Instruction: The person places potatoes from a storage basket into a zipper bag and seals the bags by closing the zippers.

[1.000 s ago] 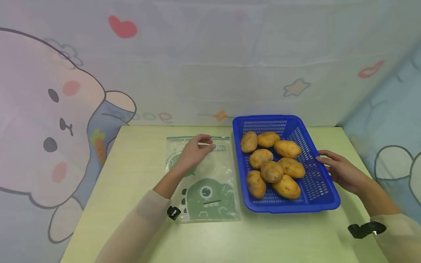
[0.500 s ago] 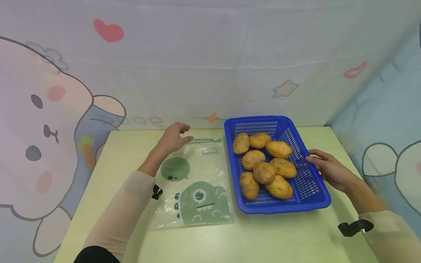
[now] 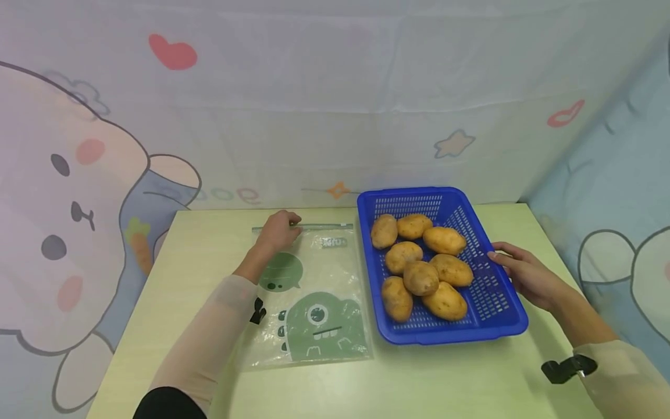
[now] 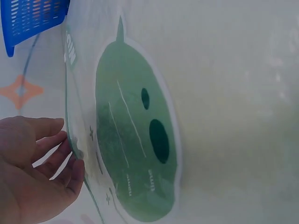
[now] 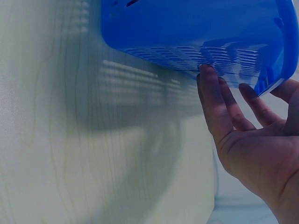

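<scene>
A clear zip bag (image 3: 335, 267) with a green monster print lies flat on the table, its zip edge towards the wall. At the left part of that edge is my left hand (image 3: 278, 231). In the left wrist view its loosely bent fingertips (image 4: 77, 175) meet the bag's edge, with gaps between the fingers. A blue plastic basket (image 3: 497, 291) stands right of the bag and holds several potatoes (image 3: 403, 256). My right hand (image 3: 534, 276) holds the basket's right side, thumb at the rim and fingers (image 5: 215, 100) against the outer wall in the right wrist view.
The pale wooden table (image 3: 419, 378) ends at a printed cloth backdrop (image 3: 314, 134) close behind the basket and bag. Another cloth wall (image 3: 617, 192) stands to the right.
My left hand moved left across the bag to the left part of its zip edge, then lowered to it. The bag's lower left shifted slightly. The right hand stayed on the basket; the head view shifted.
</scene>
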`<action>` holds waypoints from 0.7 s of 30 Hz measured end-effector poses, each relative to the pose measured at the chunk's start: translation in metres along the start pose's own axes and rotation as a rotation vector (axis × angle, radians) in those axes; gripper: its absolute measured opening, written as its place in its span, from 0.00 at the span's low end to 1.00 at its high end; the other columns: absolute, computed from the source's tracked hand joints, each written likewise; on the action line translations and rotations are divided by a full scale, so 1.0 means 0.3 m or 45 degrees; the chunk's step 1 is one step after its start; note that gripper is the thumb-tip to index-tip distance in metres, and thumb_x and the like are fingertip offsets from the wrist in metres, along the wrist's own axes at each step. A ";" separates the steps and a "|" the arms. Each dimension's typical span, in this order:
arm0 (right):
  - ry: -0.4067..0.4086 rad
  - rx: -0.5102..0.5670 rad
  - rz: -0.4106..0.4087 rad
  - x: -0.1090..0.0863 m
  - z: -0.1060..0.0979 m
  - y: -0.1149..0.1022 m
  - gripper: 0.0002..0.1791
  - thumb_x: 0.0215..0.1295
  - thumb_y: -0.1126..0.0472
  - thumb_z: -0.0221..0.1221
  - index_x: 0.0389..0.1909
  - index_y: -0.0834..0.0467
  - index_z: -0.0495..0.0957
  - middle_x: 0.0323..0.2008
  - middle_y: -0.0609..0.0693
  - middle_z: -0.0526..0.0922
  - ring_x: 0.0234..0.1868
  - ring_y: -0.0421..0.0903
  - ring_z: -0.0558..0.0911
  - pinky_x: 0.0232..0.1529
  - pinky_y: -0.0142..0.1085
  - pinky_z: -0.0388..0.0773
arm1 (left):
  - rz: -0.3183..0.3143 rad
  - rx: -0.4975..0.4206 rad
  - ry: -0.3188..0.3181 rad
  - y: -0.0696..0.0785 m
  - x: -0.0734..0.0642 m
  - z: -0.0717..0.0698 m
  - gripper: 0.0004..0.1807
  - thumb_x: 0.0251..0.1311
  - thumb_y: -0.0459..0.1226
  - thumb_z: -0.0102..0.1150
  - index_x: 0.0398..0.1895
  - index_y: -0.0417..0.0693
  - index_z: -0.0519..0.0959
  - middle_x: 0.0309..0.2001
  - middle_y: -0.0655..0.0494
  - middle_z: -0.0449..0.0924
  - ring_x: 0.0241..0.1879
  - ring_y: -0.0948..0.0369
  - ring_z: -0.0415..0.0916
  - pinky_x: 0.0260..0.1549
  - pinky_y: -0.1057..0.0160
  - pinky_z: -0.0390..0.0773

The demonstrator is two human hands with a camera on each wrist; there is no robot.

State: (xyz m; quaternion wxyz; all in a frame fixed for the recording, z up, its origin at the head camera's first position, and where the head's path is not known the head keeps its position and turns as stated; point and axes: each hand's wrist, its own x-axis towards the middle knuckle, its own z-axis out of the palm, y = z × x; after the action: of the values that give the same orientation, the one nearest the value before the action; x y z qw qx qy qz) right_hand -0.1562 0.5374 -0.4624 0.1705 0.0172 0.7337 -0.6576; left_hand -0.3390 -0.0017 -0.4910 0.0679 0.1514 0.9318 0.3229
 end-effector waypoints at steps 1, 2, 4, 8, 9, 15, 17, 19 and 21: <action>-0.002 -0.003 0.000 0.002 -0.003 0.002 0.16 0.87 0.53 0.49 0.66 0.55 0.69 0.46 0.52 0.88 0.42 0.52 0.91 0.41 0.47 0.90 | -0.004 0.004 0.002 -0.001 0.000 0.002 0.20 0.76 0.33 0.58 0.66 0.32 0.79 0.63 0.36 0.79 0.63 0.41 0.78 0.62 0.46 0.79; -0.002 -0.008 -0.001 0.003 -0.003 0.002 0.16 0.87 0.53 0.49 0.66 0.55 0.69 0.47 0.52 0.88 0.42 0.52 0.91 0.41 0.47 0.90 | -0.007 0.009 0.011 -0.002 0.001 0.005 0.19 0.75 0.33 0.58 0.64 0.33 0.80 0.62 0.37 0.80 0.62 0.42 0.78 0.62 0.46 0.79; 0.000 -0.014 0.001 0.004 -0.006 0.003 0.16 0.87 0.53 0.49 0.66 0.55 0.69 0.47 0.52 0.88 0.42 0.52 0.90 0.41 0.47 0.90 | -0.013 0.011 0.028 -0.003 0.003 0.008 0.17 0.74 0.31 0.58 0.61 0.34 0.81 0.59 0.38 0.81 0.61 0.43 0.78 0.61 0.47 0.79; 0.004 -0.024 0.011 0.003 -0.004 0.000 0.17 0.87 0.52 0.49 0.66 0.55 0.69 0.47 0.51 0.88 0.43 0.52 0.91 0.42 0.47 0.90 | 0.001 0.011 0.078 -0.009 -0.003 0.010 0.14 0.71 0.29 0.56 0.55 0.36 0.83 0.54 0.41 0.80 0.55 0.45 0.79 0.57 0.47 0.80; 0.003 -0.027 0.013 0.004 -0.005 0.000 0.17 0.87 0.52 0.49 0.66 0.55 0.69 0.47 0.51 0.88 0.43 0.52 0.91 0.42 0.47 0.90 | 0.009 0.006 0.088 -0.011 -0.006 0.007 0.14 0.70 0.29 0.55 0.54 0.36 0.84 0.53 0.41 0.81 0.54 0.45 0.79 0.55 0.47 0.80; 0.004 -0.026 0.027 -0.002 -0.001 -0.011 0.16 0.86 0.52 0.49 0.65 0.54 0.69 0.47 0.51 0.89 0.42 0.52 0.91 0.42 0.47 0.90 | 0.091 -0.015 0.137 -0.017 -0.035 -0.038 0.13 0.67 0.30 0.54 0.50 0.37 0.84 0.47 0.43 0.79 0.46 0.47 0.77 0.49 0.49 0.80; 0.005 -0.017 0.026 -0.005 -0.001 -0.014 0.15 0.86 0.53 0.49 0.65 0.53 0.70 0.47 0.51 0.89 0.42 0.52 0.91 0.41 0.47 0.90 | 0.132 -0.016 0.143 -0.021 -0.044 -0.059 0.13 0.66 0.30 0.54 0.49 0.38 0.83 0.46 0.44 0.78 0.46 0.48 0.76 0.48 0.49 0.80; 0.004 -0.004 0.027 -0.006 -0.002 -0.016 0.14 0.86 0.53 0.50 0.64 0.52 0.70 0.47 0.51 0.89 0.42 0.52 0.91 0.41 0.46 0.90 | 0.169 -0.019 0.144 -0.024 -0.056 -0.083 0.12 0.66 0.30 0.54 0.48 0.38 0.83 0.46 0.45 0.78 0.46 0.48 0.75 0.49 0.50 0.79; 0.002 0.007 0.030 -0.006 -0.004 -0.016 0.14 0.86 0.53 0.50 0.64 0.52 0.71 0.47 0.51 0.89 0.42 0.53 0.91 0.41 0.46 0.90 | 0.204 -0.021 0.148 -0.025 -0.067 -0.108 0.11 0.65 0.30 0.55 0.47 0.39 0.83 0.46 0.46 0.77 0.45 0.49 0.75 0.49 0.50 0.78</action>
State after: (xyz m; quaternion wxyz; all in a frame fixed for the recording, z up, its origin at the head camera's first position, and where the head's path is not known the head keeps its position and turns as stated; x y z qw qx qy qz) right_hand -0.1560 0.5383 -0.4572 0.1774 0.0269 0.7317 -0.6576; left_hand -0.3289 -0.0326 -0.4697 -0.0111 0.2060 0.9163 0.3433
